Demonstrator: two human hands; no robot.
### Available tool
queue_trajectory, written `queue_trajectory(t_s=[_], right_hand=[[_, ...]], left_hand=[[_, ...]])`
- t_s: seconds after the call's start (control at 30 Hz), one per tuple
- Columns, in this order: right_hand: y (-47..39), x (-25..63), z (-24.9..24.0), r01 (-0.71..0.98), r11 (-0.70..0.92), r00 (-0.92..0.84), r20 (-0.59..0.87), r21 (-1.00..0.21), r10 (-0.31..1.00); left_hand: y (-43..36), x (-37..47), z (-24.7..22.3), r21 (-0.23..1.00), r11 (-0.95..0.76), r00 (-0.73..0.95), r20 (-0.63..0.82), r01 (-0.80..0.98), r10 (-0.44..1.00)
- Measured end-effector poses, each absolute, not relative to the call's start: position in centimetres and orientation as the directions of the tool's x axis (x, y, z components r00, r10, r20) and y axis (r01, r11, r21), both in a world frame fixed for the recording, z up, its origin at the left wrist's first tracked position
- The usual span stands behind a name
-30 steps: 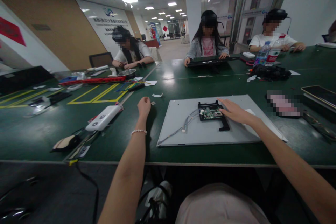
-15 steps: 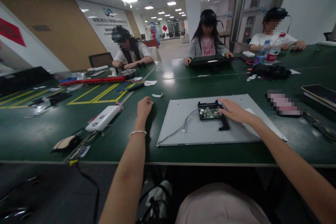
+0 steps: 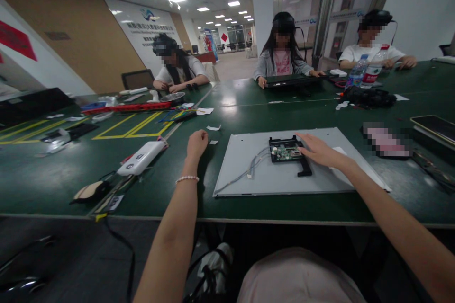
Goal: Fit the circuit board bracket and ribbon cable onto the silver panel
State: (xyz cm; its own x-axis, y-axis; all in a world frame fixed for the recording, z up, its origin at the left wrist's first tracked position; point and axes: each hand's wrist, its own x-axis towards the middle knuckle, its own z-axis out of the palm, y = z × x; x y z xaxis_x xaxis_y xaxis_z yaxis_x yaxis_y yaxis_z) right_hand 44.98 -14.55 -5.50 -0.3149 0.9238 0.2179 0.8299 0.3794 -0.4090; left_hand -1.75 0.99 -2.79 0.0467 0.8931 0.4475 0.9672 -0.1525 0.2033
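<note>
A grey flat panel (image 3: 249, 184) lies on the green table in front of me. On it sits a black bracket (image 3: 304, 168) with a green circuit board (image 3: 286, 152), and grey cables (image 3: 249, 166) run from it to the panel's lower left. My right hand (image 3: 314, 148) rests on the panel with fingers spread, its fingertips at the right edge of the bracket and board. Left of the panel, my left hand (image 3: 197, 144) is closed above the table, and whatever it may hold is too small to make out. A small white scrap (image 3: 213, 142) lies beside it.
A white power strip (image 3: 141, 158) and a mouse (image 3: 91, 191) lie to the left. At the right are a pink phone-like object (image 3: 386, 140) and a dark device (image 3: 434, 129). Three people sit across the table (image 3: 245, 116), the middle one holding a black panel (image 3: 296, 81).
A small white scrap now shows on the table beside my left hand. The person opposite has shifted the black panel slightly to the right. My right hand has kept its place.
</note>
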Motion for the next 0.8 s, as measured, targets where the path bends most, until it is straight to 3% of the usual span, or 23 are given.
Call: queue_trajectory(t_s=[0.1,0.2,0.53,0.67,0.8], right_hand=[[-14.5,45.0,-5.6,0.833,0.374,-0.308,0.218,-0.408,0.926],[-14.5,45.0,-5.7,0.834,0.373,-0.301,0.231,-0.407,0.925],[-14.3,45.3,-5.8,0.836,0.38,-0.302,0.246,-0.395,0.921],[-14.3,45.3,-5.7,0.832,0.388,-0.294,0.279,-0.395,0.914],[-14.3,45.2,-5.4,0.824,0.389,-0.275,0.309,-0.412,0.91]], left_hand=[[0.5,-0.7,-1.7,0.131,-0.243,0.172,0.407,0.961,0.897],[0.1,0.5,-0.8,0.049,-0.293,0.273,0.25,0.955,0.929],[-0.4,1.5,-0.7,-0.116,-0.204,0.22,0.156,0.972,0.963],[-0.8,2.0,-0.2,-0.126,-0.169,0.194,0.224,0.978,0.955],[-2.3,4.2,1.2,-0.185,-0.183,0.245,0.41,0.965,0.878]])
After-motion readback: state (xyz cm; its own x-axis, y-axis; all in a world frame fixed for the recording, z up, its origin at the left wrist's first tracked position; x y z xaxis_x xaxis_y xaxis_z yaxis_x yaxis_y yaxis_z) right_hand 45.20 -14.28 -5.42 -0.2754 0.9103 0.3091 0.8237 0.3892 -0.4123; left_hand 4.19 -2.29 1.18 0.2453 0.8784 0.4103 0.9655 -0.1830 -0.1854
